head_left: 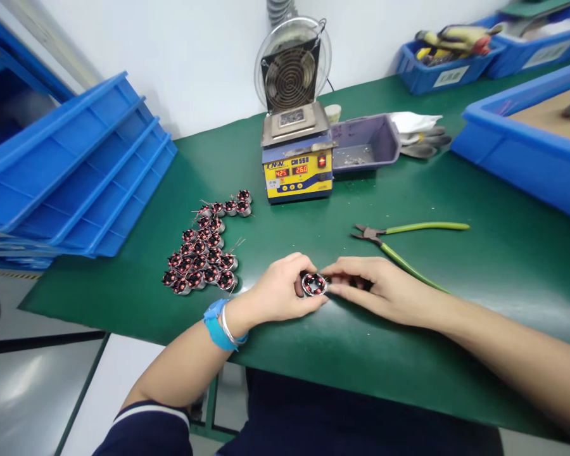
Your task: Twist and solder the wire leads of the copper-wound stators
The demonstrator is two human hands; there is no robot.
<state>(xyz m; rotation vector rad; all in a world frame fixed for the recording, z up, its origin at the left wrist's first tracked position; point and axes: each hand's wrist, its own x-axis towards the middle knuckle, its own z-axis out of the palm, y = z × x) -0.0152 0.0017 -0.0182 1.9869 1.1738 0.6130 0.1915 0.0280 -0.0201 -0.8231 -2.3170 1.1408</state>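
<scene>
Between my hands is a small round motor stator point(314, 285) with a metallic ring, black inner parts and copper windings, its open face turned up. My left hand point(285, 288) is closed around its left side, thumb at the front and fingers behind. At its right edge, my right hand point(373, 285) pinches with thumb and forefinger; whether thin wire ends lie in that pinch is too small to tell. Several similar stators point(199, 247) stand grouped to the left, some with loose wire ends sticking up. Diagonal cutters point(370, 234) with green handles lie spread beyond my right hand.
A yellow-and-blue solder pot point(298, 171) with a fan point(291, 76) above it stands at the back. Beside it are a purple-grey bin point(384, 142) and grey gloves point(425, 142). Blue crates point(85, 171) rise at left; another blue crate point(517, 152) sits at right.
</scene>
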